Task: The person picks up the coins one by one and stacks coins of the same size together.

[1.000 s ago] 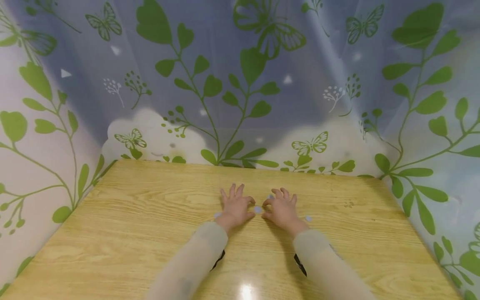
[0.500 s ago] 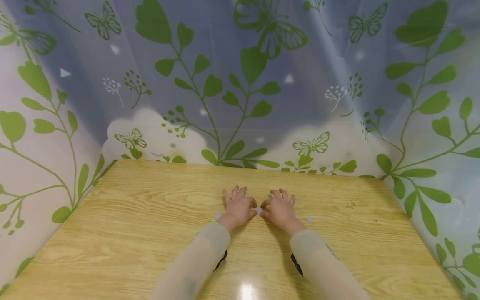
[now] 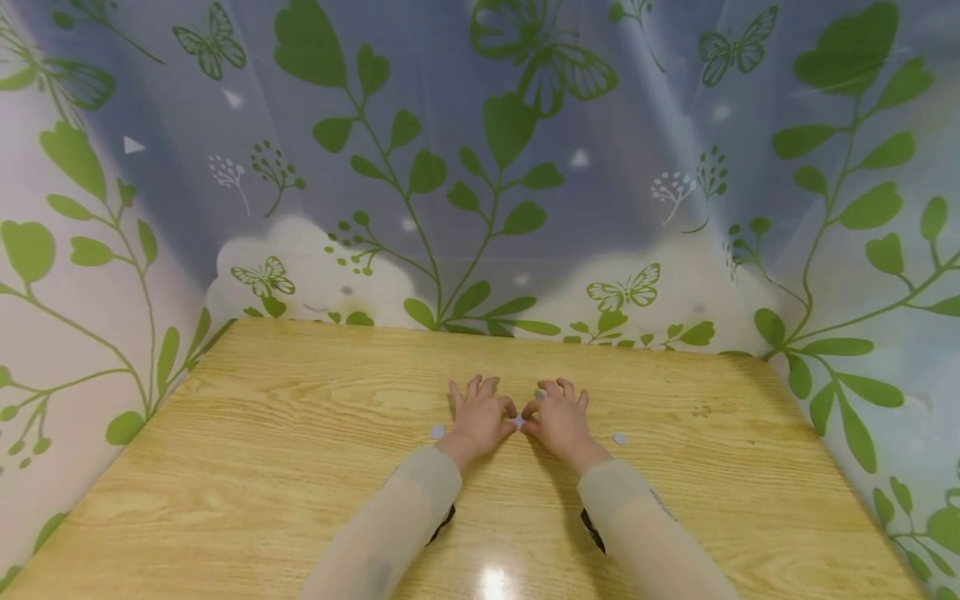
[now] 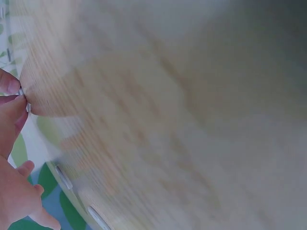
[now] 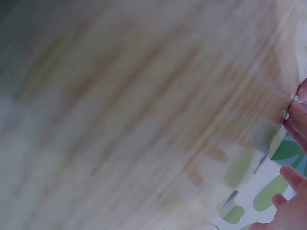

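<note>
A small pale round disc lies between my two hands on the wooden table. My left hand pinches its left side with thumb and forefinger, the other fingers spread. From the other side my right hand pinches it the same way. Fingertips cover most of the disc, and its kind cannot be told. In the left wrist view the fingers meet at a thin whitish edge. The right wrist view has fingers at a similar pale edge.
More pale discs lie flat on the wooden table: one left of my left wrist, one right of my right wrist, and one partly hidden disc behind my right fingers. A leaf-patterned curtain borders the table's back and sides.
Both hands have drawn closer together, and their thumbs and forefingers have closed on the middle disc. The other discs have stayed where they were.
</note>
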`<state>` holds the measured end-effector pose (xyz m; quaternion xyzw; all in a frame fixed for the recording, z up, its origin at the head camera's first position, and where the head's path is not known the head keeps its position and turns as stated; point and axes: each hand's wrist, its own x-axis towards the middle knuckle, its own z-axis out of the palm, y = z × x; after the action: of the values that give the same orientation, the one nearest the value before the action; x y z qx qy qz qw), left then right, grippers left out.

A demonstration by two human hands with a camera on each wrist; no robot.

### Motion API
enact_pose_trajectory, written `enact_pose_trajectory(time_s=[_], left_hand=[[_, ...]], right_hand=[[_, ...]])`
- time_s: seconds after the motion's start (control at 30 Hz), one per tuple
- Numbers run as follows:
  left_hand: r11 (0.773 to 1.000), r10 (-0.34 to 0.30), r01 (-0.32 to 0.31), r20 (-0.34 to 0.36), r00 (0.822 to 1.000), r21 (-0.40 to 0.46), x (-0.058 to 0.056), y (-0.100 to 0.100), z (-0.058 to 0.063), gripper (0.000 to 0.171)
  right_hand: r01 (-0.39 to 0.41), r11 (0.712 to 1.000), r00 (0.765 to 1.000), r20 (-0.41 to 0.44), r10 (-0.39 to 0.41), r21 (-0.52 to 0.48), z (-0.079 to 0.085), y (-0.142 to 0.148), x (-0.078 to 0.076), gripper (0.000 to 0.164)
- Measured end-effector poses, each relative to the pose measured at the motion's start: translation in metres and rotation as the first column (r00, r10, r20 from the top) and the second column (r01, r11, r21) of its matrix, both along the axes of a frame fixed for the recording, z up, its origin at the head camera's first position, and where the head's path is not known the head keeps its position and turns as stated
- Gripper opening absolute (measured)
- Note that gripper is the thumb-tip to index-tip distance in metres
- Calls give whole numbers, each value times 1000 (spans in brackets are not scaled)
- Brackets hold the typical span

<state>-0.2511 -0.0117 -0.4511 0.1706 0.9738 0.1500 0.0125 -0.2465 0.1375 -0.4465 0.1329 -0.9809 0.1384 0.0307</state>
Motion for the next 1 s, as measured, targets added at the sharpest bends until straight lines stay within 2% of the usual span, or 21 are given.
enact_pose_trajectory(time_s=[0.57,1.0], left_hand=[[999,-38,37,-47,998,-12,10,-3,0,18],[998,-67,67,-38,997,0,22,-3,-2,17]], right_hand=[[-25,999,1000,-1,25,-31,0,1,12,12],[-57,998,997,-51,56,-18,0,5,27,12]])
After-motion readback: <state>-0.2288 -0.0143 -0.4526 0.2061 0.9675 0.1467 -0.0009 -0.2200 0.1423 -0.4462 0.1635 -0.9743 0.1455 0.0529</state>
